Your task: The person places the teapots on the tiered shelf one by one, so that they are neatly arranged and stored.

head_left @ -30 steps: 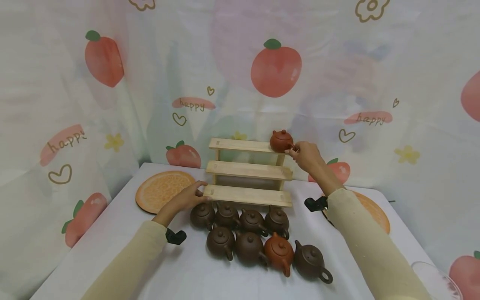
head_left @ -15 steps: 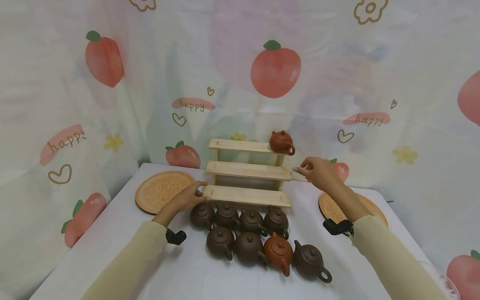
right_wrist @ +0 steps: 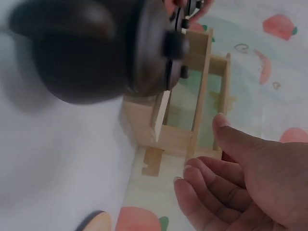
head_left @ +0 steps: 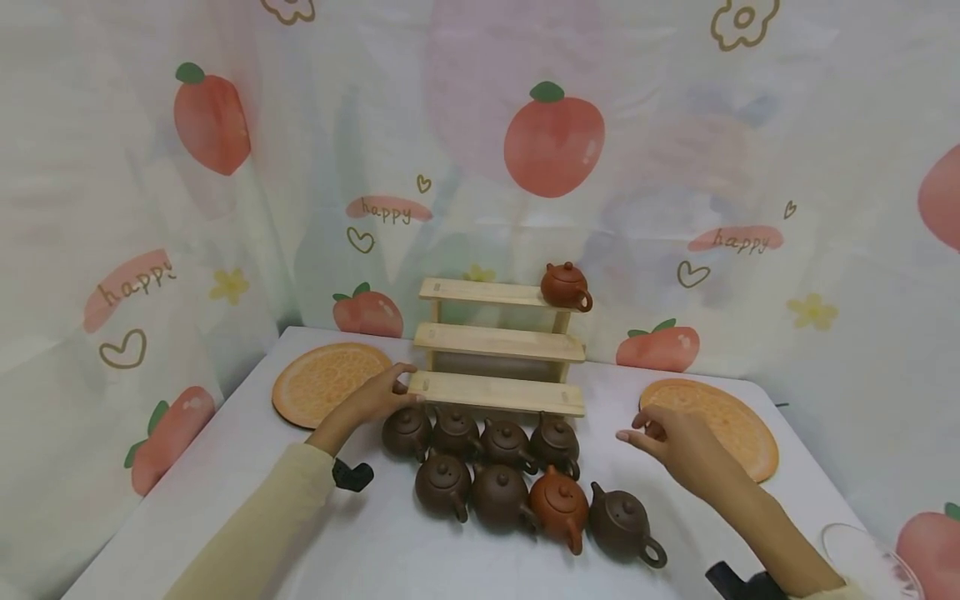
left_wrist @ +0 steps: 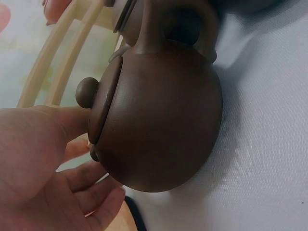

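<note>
From my end, a fruit-printed curtain [head_left: 660, 150] fills the far side behind a white table [head_left: 360, 550]. A three-step wooden rack [head_left: 495, 342] stands at the table's far middle, with an orange round mat [head_left: 322, 383] to its left and another orange mat [head_left: 742, 425] to its right.

I see the left hand [head_left: 375, 396] gripping the left end of the lowest board between thumb and forefinger. The right hand [head_left: 678, 442] holds nothing; it is over the right mat's near-left side, fingers loosely bent, a narrow gap to the thumb.

One reddish teapot [head_left: 564, 287] sits upright at the right end of the top board. Near the rack stand seven dark teapots [head_left: 442, 483] and a red-brown teapot [head_left: 558, 504], in two close rows.

They look like matte clay to me: stiff, fairly light, brittle if knocked, perhaps a little slippery, with lids that may be loose. I'd take one by its loop handle, a fingertip steadying the lid knob.

I can read no maker's mark on the pots; the curtain's printed "happy" [head_left: 386, 210] appears three times.
</note>
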Demonstrator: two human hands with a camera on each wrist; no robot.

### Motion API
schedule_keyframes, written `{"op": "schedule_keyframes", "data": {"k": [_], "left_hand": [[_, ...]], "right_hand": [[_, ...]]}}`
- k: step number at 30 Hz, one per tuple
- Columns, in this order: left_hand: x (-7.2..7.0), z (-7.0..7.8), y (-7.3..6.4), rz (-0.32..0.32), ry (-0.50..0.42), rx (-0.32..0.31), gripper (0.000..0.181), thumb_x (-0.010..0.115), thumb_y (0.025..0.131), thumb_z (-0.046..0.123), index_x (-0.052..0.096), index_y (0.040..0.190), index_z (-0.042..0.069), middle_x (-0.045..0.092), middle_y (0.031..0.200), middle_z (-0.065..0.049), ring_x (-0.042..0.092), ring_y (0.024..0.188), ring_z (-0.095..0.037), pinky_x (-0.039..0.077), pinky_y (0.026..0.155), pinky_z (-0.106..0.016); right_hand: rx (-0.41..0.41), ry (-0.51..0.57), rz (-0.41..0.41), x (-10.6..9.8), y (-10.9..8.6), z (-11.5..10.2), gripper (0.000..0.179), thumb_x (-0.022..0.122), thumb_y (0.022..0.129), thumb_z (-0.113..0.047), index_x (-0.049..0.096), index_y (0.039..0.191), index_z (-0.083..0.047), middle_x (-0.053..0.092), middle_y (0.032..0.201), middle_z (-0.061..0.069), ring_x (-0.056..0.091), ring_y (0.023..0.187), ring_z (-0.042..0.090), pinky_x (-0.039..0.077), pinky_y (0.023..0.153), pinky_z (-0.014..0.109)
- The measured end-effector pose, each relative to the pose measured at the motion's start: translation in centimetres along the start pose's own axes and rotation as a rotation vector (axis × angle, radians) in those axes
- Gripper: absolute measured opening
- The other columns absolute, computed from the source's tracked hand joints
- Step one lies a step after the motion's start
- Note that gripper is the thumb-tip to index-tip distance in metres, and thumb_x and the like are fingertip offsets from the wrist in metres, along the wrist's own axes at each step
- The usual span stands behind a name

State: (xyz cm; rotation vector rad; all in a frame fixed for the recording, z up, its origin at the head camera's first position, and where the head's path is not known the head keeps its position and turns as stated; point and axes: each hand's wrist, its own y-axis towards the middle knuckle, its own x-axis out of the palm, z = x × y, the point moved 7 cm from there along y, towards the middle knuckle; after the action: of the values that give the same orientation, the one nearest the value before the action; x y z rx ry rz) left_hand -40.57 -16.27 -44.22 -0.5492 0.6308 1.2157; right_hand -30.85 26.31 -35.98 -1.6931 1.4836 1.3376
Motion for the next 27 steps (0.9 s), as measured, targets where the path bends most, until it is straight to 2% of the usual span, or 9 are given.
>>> {"op": "schedule_keyframes", "data": {"k": [7, 12, 17, 22, 27], "left_hand": [[0.0, -0.2, 0.0, 0.005, -0.006, 0.003, 0.064, 0.070, 0.104, 0.031, 0.043, 0.156, 0.006, 0.070, 0.129, -0.027, 0.066, 0.123, -0.042, 0.051, 0.103, -0.056], [0.0, -0.3, 0.0, 0.006, -0.009, 0.007, 0.064, 0.070, 0.104, 0.031, 0.043, 0.156, 0.005, 0.070, 0.128, -0.027, 0.066, 0.123, -0.041, 0.051, 0.102, -0.056], [0.1, -0.1, 0.0, 0.002, -0.005, 0.003, 0.064, 0.071, 0.103, 0.031, 0.044, 0.155, 0.005, 0.070, 0.128, -0.027, 0.066, 0.122, -0.042, 0.051, 0.102, -0.056], [0.1, 0.0, -0.2, 0.002, -0.002, 0.012, 0.064, 0.070, 0.104, 0.030, 0.043, 0.155, 0.003, 0.070, 0.127, -0.028, 0.066, 0.121, -0.043, 0.051, 0.101, -0.056], [0.1, 0.2, -0.2, 0.004, -0.002, 0.023, 0.063, 0.070, 0.104, 0.029, 0.043, 0.155, 0.002, 0.070, 0.127, -0.029, 0.066, 0.122, -0.044, 0.051, 0.102, -0.057]], "right_hand": [[0.114, 0.011, -0.047, 1.7, -4.9, 1.6, 0.028, 0.079, 0.095, -0.040, 0.072, 0.096, -0.013, 0.068, 0.077, -0.007, 0.060, 0.072, 0.007, 0.048, 0.065, 0.026], [0.174, 0.017, -0.094, 3.0, -7.3, 2.3, 0.024, 0.075, 0.099, -0.041, 0.072, 0.095, -0.017, 0.068, 0.080, -0.010, 0.060, 0.075, 0.001, 0.051, 0.069, 0.026], [0.221, 0.051, -0.176, 4.4, -9.1, 2.4, 0.025, 0.072, 0.100, -0.043, 0.071, 0.097, -0.018, 0.063, 0.078, -0.009, 0.054, 0.072, 0.000, 0.048, 0.068, 0.025], [0.185, 0.056, -0.243, 6.1, -10.1, 2.3, 0.032, 0.077, 0.096, -0.044, 0.064, 0.090, -0.015, 0.054, 0.073, -0.007, 0.046, 0.066, 0.000, 0.043, 0.061, 0.024], [0.101, 0.051, -0.248, 7.4, -10.3, 2.0, 0.039, 0.079, 0.095, -0.039, 0.051, 0.081, -0.015, 0.040, 0.069, -0.007, 0.035, 0.061, 0.000, 0.033, 0.057, 0.024]]}}
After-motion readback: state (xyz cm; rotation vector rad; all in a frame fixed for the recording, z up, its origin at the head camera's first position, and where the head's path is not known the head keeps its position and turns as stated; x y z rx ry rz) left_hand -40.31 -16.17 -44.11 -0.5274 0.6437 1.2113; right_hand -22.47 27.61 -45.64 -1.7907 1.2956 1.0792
